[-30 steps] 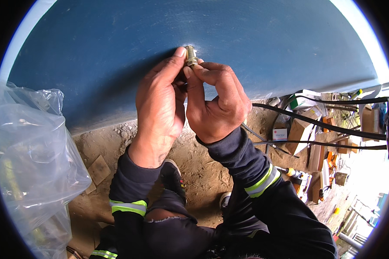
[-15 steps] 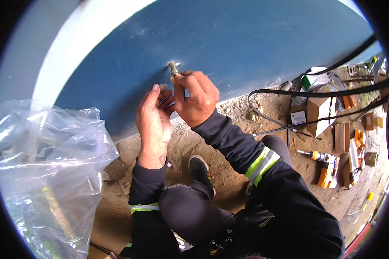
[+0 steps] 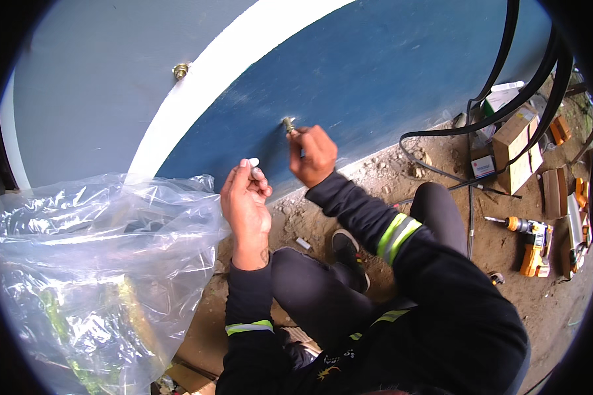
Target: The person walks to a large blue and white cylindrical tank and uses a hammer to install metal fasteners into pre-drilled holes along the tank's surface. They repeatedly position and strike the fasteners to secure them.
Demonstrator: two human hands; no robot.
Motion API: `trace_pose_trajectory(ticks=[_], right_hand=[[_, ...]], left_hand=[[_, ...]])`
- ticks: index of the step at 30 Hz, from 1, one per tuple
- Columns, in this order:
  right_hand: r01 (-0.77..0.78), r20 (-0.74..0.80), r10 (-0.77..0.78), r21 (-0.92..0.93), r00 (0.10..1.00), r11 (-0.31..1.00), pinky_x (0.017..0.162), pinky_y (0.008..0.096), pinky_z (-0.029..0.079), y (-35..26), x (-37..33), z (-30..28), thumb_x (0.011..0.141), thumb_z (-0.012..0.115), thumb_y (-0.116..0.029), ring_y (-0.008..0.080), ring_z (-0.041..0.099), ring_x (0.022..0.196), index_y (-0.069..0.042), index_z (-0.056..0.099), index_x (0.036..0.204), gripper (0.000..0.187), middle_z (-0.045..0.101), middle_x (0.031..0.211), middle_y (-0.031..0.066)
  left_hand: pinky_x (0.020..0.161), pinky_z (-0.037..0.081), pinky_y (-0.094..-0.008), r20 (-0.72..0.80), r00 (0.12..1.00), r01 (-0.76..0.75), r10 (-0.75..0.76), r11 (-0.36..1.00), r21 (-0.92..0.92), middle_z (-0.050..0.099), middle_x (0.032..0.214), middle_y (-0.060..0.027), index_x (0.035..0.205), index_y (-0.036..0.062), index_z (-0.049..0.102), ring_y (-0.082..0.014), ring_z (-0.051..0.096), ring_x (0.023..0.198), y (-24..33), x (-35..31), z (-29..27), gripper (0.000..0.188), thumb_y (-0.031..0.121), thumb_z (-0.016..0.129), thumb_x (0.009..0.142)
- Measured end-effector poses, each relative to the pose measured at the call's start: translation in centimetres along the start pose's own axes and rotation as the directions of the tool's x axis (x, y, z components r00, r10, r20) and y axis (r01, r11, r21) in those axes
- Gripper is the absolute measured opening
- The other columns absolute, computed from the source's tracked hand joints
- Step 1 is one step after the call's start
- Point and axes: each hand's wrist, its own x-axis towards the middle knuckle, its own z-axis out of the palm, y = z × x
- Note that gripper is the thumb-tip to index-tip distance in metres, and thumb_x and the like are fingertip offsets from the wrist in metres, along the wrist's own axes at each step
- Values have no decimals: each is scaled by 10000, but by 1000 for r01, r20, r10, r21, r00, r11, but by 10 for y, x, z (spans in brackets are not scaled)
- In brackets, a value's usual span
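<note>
A brass-coloured anchor bolt (image 3: 288,124) sticks out of the blue part of the painted wall (image 3: 349,72). My right hand (image 3: 315,155) pinches its outer end between thumb and fingers. To the left and slightly lower, my left hand (image 3: 246,214) is raised palm inward, apart from the wall and the bolt. Its thumb and fingers close on a small white piece (image 3: 254,162), too small to make out. Another brass-coloured bolt (image 3: 180,71) projects from the wall farther left, beside the white painted band (image 3: 197,85).
A large clear plastic sheet (image 3: 99,230) fills the left side. Thick black cables (image 3: 441,133) loop down at the right, near an open cardboard box (image 3: 515,141). On the dirt floor lies a yellow-and-black cordless drill (image 3: 535,243) among brown boxes (image 3: 555,192).
The view has swung left, bringing the second bolt into sight. My left hand has moved away from my right, its fingers now closed around the white piece. My right hand stays at the bolt.
</note>
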Motion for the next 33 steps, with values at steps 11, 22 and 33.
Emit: trace_pose_trajectory(ticks=[11,22,33], right_hand=[[-130,-24,131,28,991,991,596,381,499,-5,-6,3,800,769,81,294,625,682,-3,625,877,183,685,850,132],[-108,-51,111,59,993,992,602,382,499,-5,0,1,769,754,110,306,628,683,-8,609,854,205,674,823,129],[-111,-103,119,82,988,990,699,428,541,-5,6,-53,736,820,-170,291,651,762,-99,730,1004,291,671,817,81]], left_hand=[[575,394,-267,71,987,142,-146,988,60,592,754,-8,977,48,673,-104,519,645,-3,-26,29,196,237,663,1026],[574,352,-288,-5,998,65,-65,998,2,535,735,5,979,60,640,-104,450,612,18,-35,60,206,260,647,1029],[474,362,-261,-37,999,-17,17,1000,-5,428,646,35,986,49,613,-86,385,506,-12,-7,18,192,233,619,1042]])
